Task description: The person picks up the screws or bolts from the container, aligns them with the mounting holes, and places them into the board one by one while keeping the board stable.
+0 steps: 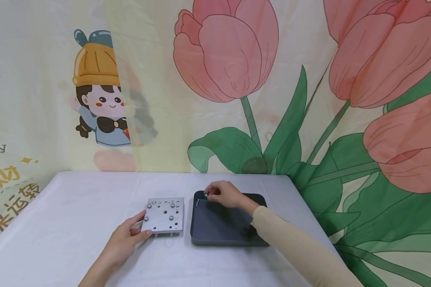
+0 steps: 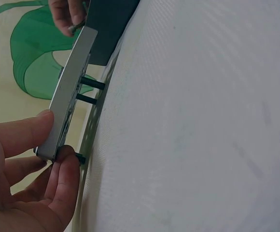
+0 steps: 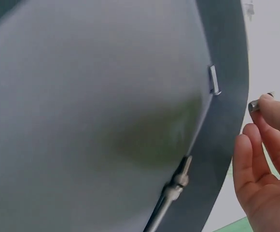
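While tulip-print backdrop (image 1: 226, 59) hangs behind white-covered table (image 1: 89, 211), left hand (image 1: 123, 239) grips metal plate (image 1: 157, 221), right hand (image 1: 224, 194) pinches small metal part (image 3: 254, 106).

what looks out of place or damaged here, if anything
Nothing clearly stands out: no spill or damage shows. The metal plate in the left hand's grip looks whole, and the dark tray lies flat on the table, with a small metal piece loose near its edge.

Makeshift indoor workspot, exact type unclear: white cloth-covered tbl (image 1: 75, 223), tulip-print backdrop (image 1: 226, 52), metal plate (image 1: 159, 221) w/ screws (image 1: 171, 218).
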The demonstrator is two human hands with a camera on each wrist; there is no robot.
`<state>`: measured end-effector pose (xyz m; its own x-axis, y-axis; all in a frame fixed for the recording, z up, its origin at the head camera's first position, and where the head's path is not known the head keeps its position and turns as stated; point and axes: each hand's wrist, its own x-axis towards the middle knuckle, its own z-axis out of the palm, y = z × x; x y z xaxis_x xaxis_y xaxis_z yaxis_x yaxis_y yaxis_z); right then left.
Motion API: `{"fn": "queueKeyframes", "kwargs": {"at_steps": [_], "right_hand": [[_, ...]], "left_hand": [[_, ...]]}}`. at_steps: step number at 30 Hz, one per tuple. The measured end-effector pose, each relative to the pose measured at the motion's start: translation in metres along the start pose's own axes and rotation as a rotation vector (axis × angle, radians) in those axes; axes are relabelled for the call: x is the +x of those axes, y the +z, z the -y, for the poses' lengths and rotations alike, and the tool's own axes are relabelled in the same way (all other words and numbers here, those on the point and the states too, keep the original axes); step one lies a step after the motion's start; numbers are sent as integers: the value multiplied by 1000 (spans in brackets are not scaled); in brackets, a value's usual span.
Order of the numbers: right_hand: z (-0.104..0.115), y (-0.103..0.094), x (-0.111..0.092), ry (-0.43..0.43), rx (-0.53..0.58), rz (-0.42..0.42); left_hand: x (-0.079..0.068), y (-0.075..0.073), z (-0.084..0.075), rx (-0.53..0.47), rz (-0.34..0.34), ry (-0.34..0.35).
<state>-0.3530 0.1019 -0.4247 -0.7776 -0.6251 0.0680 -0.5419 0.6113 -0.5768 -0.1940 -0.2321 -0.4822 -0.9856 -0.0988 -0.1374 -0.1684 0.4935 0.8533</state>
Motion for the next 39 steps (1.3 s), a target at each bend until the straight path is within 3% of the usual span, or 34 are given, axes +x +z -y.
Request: {"fn": "queueKeyframes", "kwargs": {"at_steps": [17, 26, 39], "right_hand": [[47, 25, 29, 9, 306, -159], [72, 46, 47, -15, 339, -177], [74, 66, 65, -22, 282, -162]], "left_hand": [[0, 1, 1, -3, -16, -1], [1, 2, 1, 14, -26, 20], [0, 1, 1, 26, -31, 28]]}}
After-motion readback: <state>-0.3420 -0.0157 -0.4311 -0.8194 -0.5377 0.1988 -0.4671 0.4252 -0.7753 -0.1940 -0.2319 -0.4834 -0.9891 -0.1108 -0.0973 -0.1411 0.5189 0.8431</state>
